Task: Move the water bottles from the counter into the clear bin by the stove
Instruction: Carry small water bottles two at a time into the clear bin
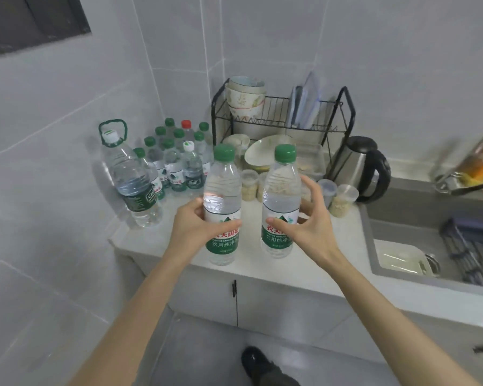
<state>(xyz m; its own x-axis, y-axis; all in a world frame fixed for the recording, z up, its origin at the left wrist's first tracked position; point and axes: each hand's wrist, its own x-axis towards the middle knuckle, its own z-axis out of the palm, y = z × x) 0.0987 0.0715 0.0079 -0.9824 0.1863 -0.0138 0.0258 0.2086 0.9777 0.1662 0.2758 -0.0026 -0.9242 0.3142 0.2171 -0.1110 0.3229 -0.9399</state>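
I hold two clear water bottles with green caps and green labels upright above the front of the white counter [248, 271]. My left hand [198, 227] grips the left bottle [222, 190] around its label. My right hand [307, 218] wraps the right bottle [281, 188] from the right side, thumb across the label. Behind them, in the back left corner, stands a cluster of several small bottles [176, 160], one with a red cap, and a large jug [131, 176] with a green carry handle. No clear bin or stove is in view.
A black wire dish rack [343, 107] with bowls and plates stands at the back. Small lidded jars [343, 199] and a steel kettle [363, 168] sit beside it. The sink [430, 224] lies to the right. A dark shoe [255, 360] shows on the floor below.
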